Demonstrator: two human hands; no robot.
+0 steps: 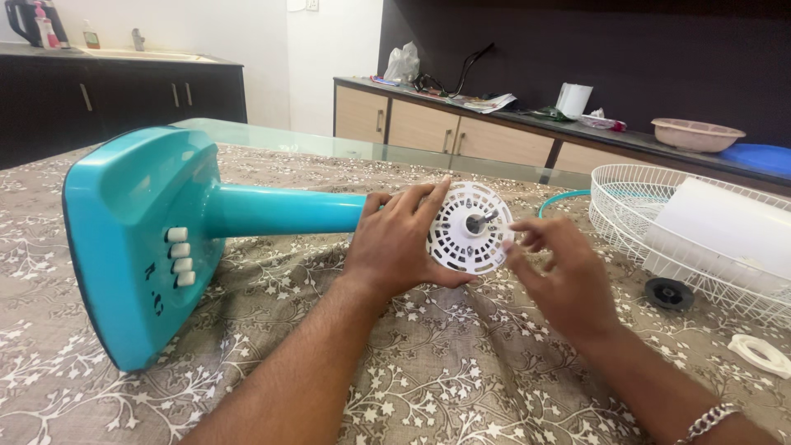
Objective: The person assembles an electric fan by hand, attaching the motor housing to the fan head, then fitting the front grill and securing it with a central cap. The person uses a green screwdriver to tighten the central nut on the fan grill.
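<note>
A teal table fan lies on its side on the patterned tablecloth, its square base with white push buttons at the left and its stem running right. My left hand grips the fan's motor head, whose white slotted front face and metal shaft point toward me. My right hand hovers just right of that face, fingers apart and fingertips close to the shaft, holding nothing that I can see.
White wire fan guards with a white blade part inside lie at the right. A black round nut and a white plastic ring rest nearby on the cloth. Cabinets and a cluttered counter stand behind the table.
</note>
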